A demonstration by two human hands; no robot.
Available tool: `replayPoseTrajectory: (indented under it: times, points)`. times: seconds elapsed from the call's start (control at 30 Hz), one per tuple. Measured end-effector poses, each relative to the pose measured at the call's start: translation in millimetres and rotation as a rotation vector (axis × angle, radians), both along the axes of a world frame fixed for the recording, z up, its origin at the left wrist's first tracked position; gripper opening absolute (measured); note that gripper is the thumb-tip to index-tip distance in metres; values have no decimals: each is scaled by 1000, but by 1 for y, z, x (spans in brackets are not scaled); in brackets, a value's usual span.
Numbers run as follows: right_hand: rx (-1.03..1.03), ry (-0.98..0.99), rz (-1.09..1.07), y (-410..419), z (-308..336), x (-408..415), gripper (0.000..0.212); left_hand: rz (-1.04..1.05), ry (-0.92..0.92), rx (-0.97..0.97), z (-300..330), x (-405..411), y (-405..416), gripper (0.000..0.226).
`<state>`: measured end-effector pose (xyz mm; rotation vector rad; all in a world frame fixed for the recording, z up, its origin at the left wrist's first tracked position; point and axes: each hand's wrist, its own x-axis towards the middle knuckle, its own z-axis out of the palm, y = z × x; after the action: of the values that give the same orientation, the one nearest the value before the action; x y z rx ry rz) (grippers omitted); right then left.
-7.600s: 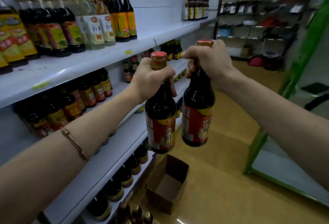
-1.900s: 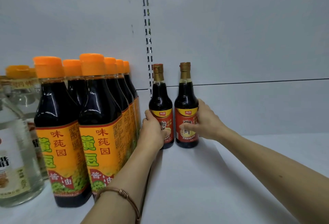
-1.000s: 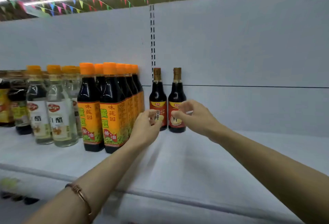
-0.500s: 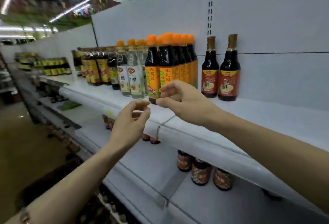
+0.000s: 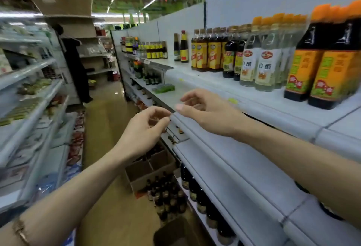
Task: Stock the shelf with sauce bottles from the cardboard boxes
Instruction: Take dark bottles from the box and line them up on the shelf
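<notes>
Sauce bottles [image 5: 166,193] stand on the floor beside a cardboard box [image 5: 150,169], below both hands; left hand [image 5: 144,128] and right hand [image 5: 207,111] loosely curled, grasping nothing.

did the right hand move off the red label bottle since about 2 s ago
Yes. The right hand then touched a red-label bottle at the top shelf's back wall; now it hangs empty in front of the shelf edge, drawn back toward the aisle.
</notes>
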<state>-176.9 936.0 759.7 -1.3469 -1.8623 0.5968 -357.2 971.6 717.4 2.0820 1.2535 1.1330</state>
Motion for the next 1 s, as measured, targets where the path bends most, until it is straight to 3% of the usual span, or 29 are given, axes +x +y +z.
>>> replayPoseTrajectory:
  times: [0.33,0.53,0.77,1.0]
  points:
    - [-90,29,86,105,-46,-153,37,100,139,-43,-45,-161,87,9]
    - [-158,11,106,187,-72,-199,37,103,19,-156,-89,-208,162,13]
    - [-216,50,165,331,-117,-255,39,178,23,-205,-118,-268,283,15]
    - [-222,53,250,472,-118,-303,41,234,75,-227,-106,-318,417,16]
